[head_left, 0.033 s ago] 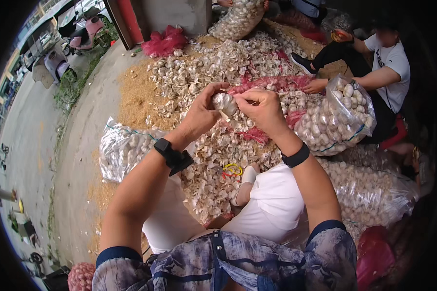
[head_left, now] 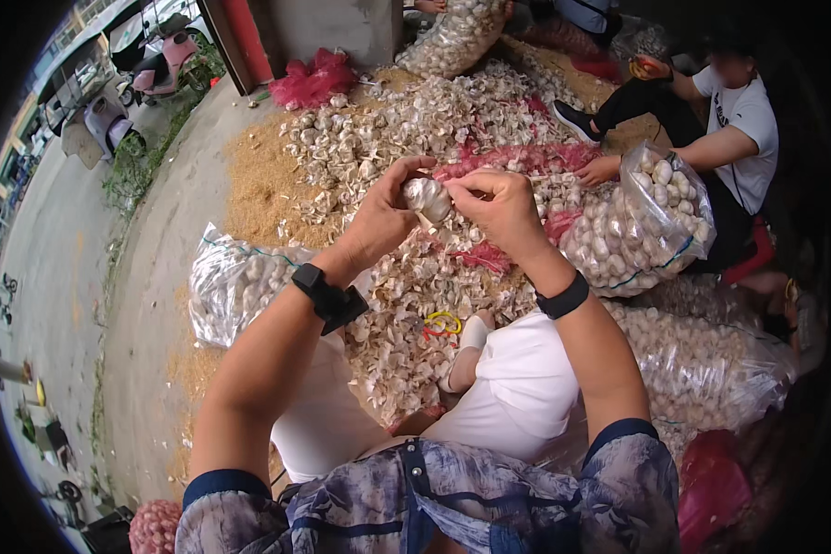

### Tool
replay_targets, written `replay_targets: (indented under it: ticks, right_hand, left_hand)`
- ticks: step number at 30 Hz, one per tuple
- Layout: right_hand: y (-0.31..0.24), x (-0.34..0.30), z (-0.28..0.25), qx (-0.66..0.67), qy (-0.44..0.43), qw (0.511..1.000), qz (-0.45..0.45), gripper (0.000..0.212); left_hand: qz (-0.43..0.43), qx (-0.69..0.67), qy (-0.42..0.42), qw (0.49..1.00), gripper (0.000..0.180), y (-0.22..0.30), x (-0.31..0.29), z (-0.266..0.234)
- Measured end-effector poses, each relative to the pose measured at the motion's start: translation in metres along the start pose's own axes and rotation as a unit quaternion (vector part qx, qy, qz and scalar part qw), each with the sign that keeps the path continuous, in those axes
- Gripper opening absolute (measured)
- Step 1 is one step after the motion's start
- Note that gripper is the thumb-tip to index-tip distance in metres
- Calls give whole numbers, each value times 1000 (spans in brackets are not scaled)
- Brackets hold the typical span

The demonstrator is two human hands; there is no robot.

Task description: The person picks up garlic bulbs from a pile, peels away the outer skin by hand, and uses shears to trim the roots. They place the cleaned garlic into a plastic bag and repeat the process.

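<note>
A whitish garlic bulb (head_left: 427, 198) is held above the heap in my left hand (head_left: 386, 210), whose thumb and fingers curl round its left side. The fingertips of my right hand (head_left: 500, 205) are pinched together at the bulb's right edge. Whatever lies between those fingertips is too small to make out. Below both hands spreads a wide pile of garlic skins (head_left: 406, 319), with loose garlic bulbs (head_left: 328, 138) on its far left part.
Clear bags of garlic stand at left (head_left: 249, 282) and right (head_left: 632, 240); another bag (head_left: 692, 355) lies nearer on the right. A co-worker (head_left: 743, 129) sits at the far right. Red netting (head_left: 314, 78) lies by the wall. A yellow band (head_left: 445, 321) rests near my foot.
</note>
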State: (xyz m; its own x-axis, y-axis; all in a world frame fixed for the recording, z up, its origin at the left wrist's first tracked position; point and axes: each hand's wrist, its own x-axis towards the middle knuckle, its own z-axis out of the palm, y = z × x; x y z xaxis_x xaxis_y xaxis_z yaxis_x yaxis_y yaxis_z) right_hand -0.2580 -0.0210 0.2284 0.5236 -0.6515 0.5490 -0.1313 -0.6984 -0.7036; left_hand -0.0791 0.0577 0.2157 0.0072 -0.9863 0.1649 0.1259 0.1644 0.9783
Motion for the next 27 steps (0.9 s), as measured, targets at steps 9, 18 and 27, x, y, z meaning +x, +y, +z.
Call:
replay_targets:
  ticks: [9, 18, 27]
  right_hand:
    - [-5, 2, 3, 97, -38, 990, 96, 15]
    - [2, 1, 1, 257, -106, 925, 259, 15]
    - [8, 5, 23, 230, -52, 940, 246, 24]
  left_hand:
    - [-9, -4, 17, 1000, 71, -1, 0, -3]
    - [-23, 60, -29, 998, 78, 6, -3, -6]
    - [-104, -182, 39, 977, 64, 7, 2, -20]
